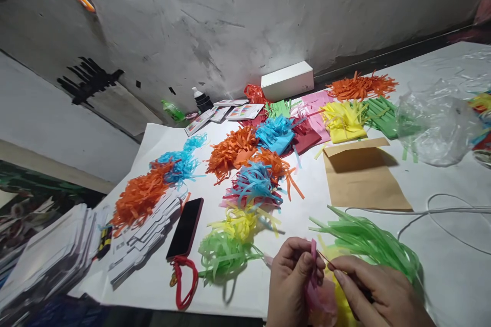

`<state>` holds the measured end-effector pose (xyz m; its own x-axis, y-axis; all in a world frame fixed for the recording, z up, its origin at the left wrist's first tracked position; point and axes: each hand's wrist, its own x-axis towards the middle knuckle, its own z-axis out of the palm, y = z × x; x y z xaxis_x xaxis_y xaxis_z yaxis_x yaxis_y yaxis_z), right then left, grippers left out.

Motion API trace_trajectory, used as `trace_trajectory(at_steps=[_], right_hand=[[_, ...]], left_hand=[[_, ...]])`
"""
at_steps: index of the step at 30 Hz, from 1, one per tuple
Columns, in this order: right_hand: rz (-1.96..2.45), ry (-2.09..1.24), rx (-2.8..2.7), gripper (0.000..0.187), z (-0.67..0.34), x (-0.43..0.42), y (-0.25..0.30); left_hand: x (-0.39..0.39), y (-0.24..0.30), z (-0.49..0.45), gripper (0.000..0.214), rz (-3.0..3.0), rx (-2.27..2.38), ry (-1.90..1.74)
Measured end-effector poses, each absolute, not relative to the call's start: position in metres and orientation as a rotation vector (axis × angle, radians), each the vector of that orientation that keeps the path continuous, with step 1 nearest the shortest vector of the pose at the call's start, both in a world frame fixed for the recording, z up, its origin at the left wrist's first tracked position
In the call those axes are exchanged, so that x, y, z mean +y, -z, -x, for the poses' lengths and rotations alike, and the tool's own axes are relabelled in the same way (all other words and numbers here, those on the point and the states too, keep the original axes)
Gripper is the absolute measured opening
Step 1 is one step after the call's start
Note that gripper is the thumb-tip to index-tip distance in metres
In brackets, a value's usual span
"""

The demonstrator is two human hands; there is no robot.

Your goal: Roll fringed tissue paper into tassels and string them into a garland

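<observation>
My left hand [293, 276] is closed round a twisted pink tissue-paper tassel [313, 250], whose loose lower part hangs below the fingers. With thumb and forefinger pinched, my right hand [368, 286] grips a thin red thread [324, 259] that runs to the pink paper. Yellow tissue paper [342, 301] shows beneath and between the hands. Just behind my right hand lies a bunch of green tissue strips [376, 240]. Left of my left hand are a light green tassel [224, 255] and a yellow tassel [240, 222] on the white tabletop.
A phone [186, 227] with a red strap lies beside stacked white cards [143, 240]. Orange fringed paper [141, 194], a blue tassel [255, 181], a brown envelope [364, 184], a clear plastic bag [437, 125] and a white cable [452, 210] are spread about. A white box [287, 82] stands against the wall.
</observation>
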<state>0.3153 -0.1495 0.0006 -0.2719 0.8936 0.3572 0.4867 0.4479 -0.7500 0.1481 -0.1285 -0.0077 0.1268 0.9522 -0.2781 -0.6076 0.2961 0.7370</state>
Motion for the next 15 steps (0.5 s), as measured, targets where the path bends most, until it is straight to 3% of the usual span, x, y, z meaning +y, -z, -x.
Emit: trace_trajectory(at_steps=[6,15], right_hand=[[1.138,-0.631,-1.947,0.017,-0.315,-0.15,-0.002],[1.108,-0.312,-1.985,0.022,-0.308,-0.151,-0.001]], left_hand=[[-0.13,0.004,-0.152,0.032,-0.516,0.899,-1.23],[-0.132,-0.012,-0.157,0.034,-0.524,1.031,-1.242]])
